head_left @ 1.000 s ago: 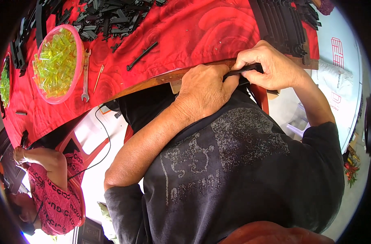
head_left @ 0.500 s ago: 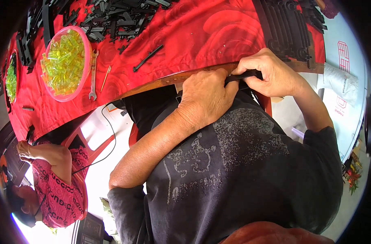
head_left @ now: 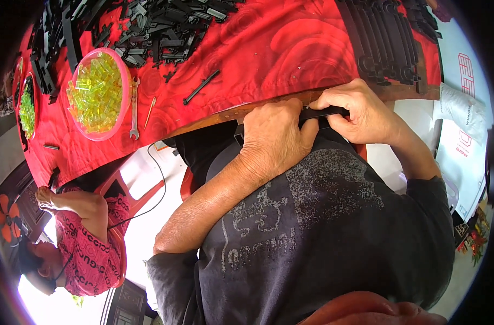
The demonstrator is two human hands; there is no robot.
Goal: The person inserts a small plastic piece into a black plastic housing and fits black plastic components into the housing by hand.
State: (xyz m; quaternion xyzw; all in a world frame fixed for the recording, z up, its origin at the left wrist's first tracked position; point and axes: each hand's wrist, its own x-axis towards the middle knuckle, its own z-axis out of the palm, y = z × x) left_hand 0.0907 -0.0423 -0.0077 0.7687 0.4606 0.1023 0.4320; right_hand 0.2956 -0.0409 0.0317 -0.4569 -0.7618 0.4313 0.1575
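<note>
A long black plastic strip (head_left: 324, 112) lies crosswise at the table's front edge, close to my body. My left hand (head_left: 274, 127) is closed over it from above, and a dark end of the piece pokes out beyond that wrist. My right hand (head_left: 362, 112) pinches the strip's other end between thumb and bent fingers. The two hands are a short way apart, with the strip bridging them. What the left fingertips touch underneath is hidden.
On the red tablecloth (head_left: 241, 59) are a pink basket (head_left: 128, 97) of yellow-green clear pieces, a wrench (head_left: 134, 116), a thin stick (head_left: 150, 112), a loose black rod (head_left: 201, 86) and heaped black parts (head_left: 160, 32). Long black strips (head_left: 382, 43) line the right side. A person (head_left: 89, 244) sits at left.
The whole view has shifted, so the table and basket appear lower and slightly to the right. Both hands keep hold of the black strip with little change in grip.
</note>
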